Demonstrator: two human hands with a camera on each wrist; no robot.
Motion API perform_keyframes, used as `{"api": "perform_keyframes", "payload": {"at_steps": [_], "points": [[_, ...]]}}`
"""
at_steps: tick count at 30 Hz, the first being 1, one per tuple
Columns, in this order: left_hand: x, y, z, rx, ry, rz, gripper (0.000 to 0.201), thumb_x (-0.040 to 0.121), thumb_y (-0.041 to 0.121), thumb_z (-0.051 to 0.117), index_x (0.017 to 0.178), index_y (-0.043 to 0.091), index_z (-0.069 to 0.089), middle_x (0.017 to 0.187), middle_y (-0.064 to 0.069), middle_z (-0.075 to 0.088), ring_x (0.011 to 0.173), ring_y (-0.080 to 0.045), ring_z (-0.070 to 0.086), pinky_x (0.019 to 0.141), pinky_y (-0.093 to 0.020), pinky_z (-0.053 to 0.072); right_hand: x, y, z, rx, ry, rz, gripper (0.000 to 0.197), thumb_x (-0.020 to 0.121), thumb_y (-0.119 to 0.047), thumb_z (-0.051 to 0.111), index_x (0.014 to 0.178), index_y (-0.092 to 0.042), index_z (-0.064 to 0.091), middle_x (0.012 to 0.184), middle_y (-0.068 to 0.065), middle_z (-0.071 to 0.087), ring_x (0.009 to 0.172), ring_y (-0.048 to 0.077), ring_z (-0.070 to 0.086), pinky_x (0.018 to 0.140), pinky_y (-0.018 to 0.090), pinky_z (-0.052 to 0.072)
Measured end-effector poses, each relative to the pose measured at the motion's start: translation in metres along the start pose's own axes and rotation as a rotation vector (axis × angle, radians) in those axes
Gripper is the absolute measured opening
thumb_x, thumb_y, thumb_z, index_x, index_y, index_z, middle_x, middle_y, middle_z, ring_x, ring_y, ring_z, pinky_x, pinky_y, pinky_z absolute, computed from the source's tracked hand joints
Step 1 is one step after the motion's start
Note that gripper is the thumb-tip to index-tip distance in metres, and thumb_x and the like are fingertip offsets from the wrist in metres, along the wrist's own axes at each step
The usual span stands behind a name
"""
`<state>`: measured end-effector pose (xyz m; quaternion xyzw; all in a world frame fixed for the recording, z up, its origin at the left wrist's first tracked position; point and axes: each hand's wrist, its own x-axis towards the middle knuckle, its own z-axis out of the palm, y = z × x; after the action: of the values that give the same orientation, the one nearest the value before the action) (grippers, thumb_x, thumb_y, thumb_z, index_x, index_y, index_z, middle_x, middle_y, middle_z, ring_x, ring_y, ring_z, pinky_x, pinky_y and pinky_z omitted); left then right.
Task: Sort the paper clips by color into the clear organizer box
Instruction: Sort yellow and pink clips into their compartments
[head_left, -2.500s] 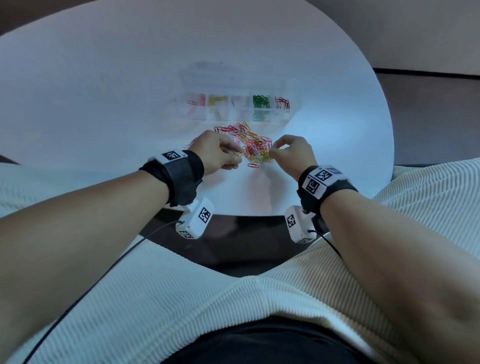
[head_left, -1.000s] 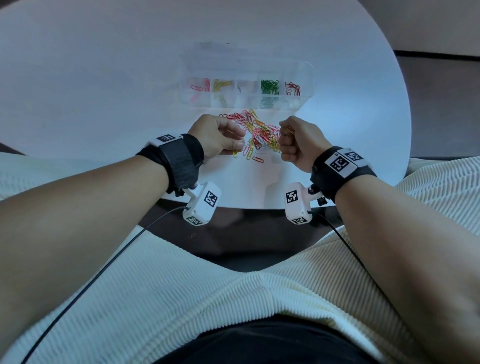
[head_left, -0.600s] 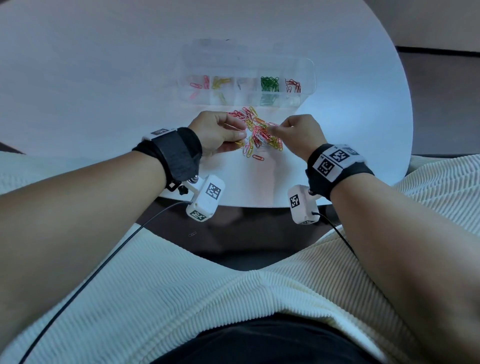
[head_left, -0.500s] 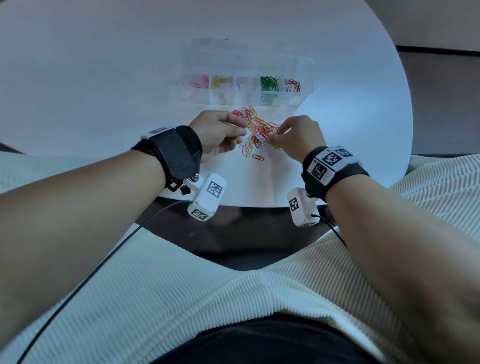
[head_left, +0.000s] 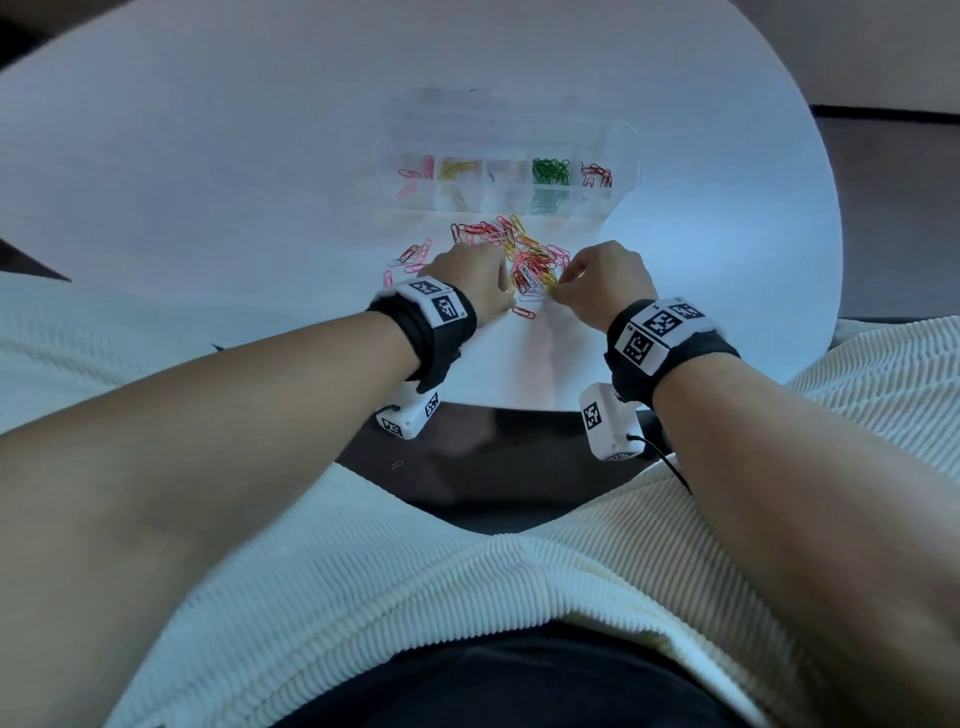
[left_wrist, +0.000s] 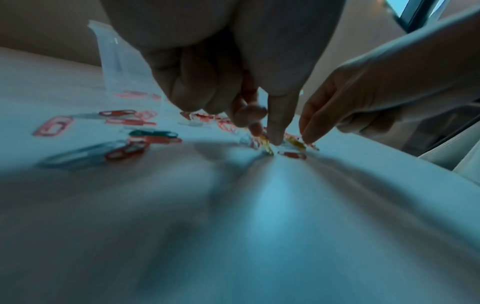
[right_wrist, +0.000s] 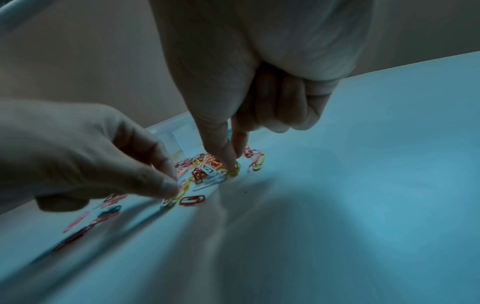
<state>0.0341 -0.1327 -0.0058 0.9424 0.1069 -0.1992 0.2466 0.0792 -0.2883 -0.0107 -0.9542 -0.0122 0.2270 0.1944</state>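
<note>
- Sorting is partly done: the clear box (head_left: 506, 176) already holds some pink, yellow, green and red clips in separate compartments.
- Most clips are not sorted; a mixed pile (head_left: 511, 254) lies on the tabletop (head_left: 208, 171) just in front of the box, and a few pink ones lie to its left.
- Left hand (head_left: 470, 283) is at the near left edge of the pile, fingers curled, tips pinching at a yellow clip.
- Right hand (head_left: 605, 278) pinches a yellow clip (right_wrist: 233, 170) at the near right edge.

Both the left hand (head_left: 470, 280) and right hand (head_left: 605, 283) have dropped their fingers into the paper clips (head_left: 524, 260) pile
</note>
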Motion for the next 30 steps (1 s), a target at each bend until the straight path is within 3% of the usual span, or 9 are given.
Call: {"api": "perform_keyframes", "payload": {"at_steps": [3,9,11,13,15,17,19,25,30], "points": [[-0.003,0.005,0.007,0.077,0.005,-0.030,0.015,0.082,0.033,0.065,0.083,0.018,0.069,0.089,-0.006,0.069,0.079,-0.030,0.064,0.066,-0.029,0.048,-0.003,0.004,-0.003,-0.003,0.006,-0.012,0.008,0.080,-0.021,0.071,0.088,-0.018,0.072,0.087,0.003,0.067,0.077,0.021,0.061,0.065,0.025,0.044],[-0.007,0.008,0.000,0.262,0.006,0.012,0.010,0.083,0.019,0.060,0.089,0.013,0.066,0.088,-0.007,0.066,0.076,-0.030,0.061,0.065,-0.032,0.046,-0.009,0.007,0.000,-0.018,-0.008,-0.002,0.009,0.081,-0.023,0.072,0.088,-0.018,0.072,0.089,0.004,0.068,0.077,0.023,0.063,0.065,0.026,0.046],[-0.009,0.006,-0.003,0.332,0.001,0.023,0.008,0.084,0.017,0.059,0.081,0.011,0.060,0.078,-0.006,0.058,0.071,-0.029,0.055,0.063,-0.032,0.043,-0.010,0.008,0.002,-0.027,-0.010,0.012,0.011,0.081,-0.027,0.073,0.086,-0.017,0.071,0.087,0.005,0.069,0.077,0.025,0.065,0.064,0.027,0.048],[-0.012,0.003,-0.005,0.387,0.015,0.028,0.022,0.086,0.016,0.058,0.066,0.011,0.048,0.067,-0.004,0.048,0.066,-0.027,0.051,0.062,-0.031,0.042,-0.011,0.008,0.005,-0.032,-0.002,0.023,0.019,0.081,-0.034,0.074,0.085,-0.016,0.070,0.084,0.005,0.068,0.077,0.026,0.066,0.062,0.027,0.047],[-0.014,0.001,-0.004,0.389,0.021,0.031,0.022,0.085,0.015,0.056,0.066,0.011,0.047,0.067,-0.005,0.049,0.066,-0.027,0.052,0.063,-0.031,0.042,-0.012,0.007,0.007,-0.058,0.015,0.024,0.022,0.080,-0.037,0.073,0.084,-0.015,0.069,0.082,0.006,0.068,0.076,0.027,0.066,0.062,0.027,0.048],[-0.014,-0.003,-0.003,0.353,0.014,0.030,0.009,0.085,0.018,0.056,0.079,0.011,0.057,0.078,-0.005,0.057,0.071,-0.028,0.055,0.065,-0.032,0.043,-0.013,0.006,0.010,-0.077,0.032,0.018,0.020,0.081,-0.032,0.070,0.084,-0.013,0.069,0.082,0.008,0.069,0.074,0.029,0.066,0.063,0.030,0.051],[-0.015,-0.008,-0.001,0.284,0.006,0.007,0.013,0.083,0.023,0.058,0.087,0.013,0.063,0.086,-0.004,0.064,0.077,-0.028,0.060,0.067,-0.031,0.045,-0.013,0.005,0.011,-0.081,0.040,0.010,0.017,0.081,-0.025,0.065,0.085,-0.010,0.070,0.082,0.010,0.069,0.074,0.031,0.066,0.065,0.031,0.053],[-0.013,-0.008,-0.007,-0.068,0.042,-0.009,0.006,0.077,0.021,0.066,0.077,0.014,0.068,0.089,-0.003,0.071,0.085,-0.023,0.064,0.079,-0.031,0.053,-0.015,0.006,0.010,-0.072,0.055,-0.019,0.011,0.082,-0.025,0.063,0.087,-0.018,0.069,0.087,0.006,0.068,0.077,0.029,0.063,0.062,0.028,0.046],[-0.012,-0.005,-0.010,-0.214,0.080,0.023,0.005,0.074,0.014,0.069,0.076,0.011,0.071,0.079,-0.001,0.069,0.077,-0.019,0.062,0.070,-0.027,0.052,-0.015,0.005,0.014,-0.068,0.084,-0.056,0.015,0.084,-0.033,0.065,0.094,-0.024,0.070,0.094,0.005,0.069,0.082,0.029,0.065,0.067,0.030,0.051]]}}
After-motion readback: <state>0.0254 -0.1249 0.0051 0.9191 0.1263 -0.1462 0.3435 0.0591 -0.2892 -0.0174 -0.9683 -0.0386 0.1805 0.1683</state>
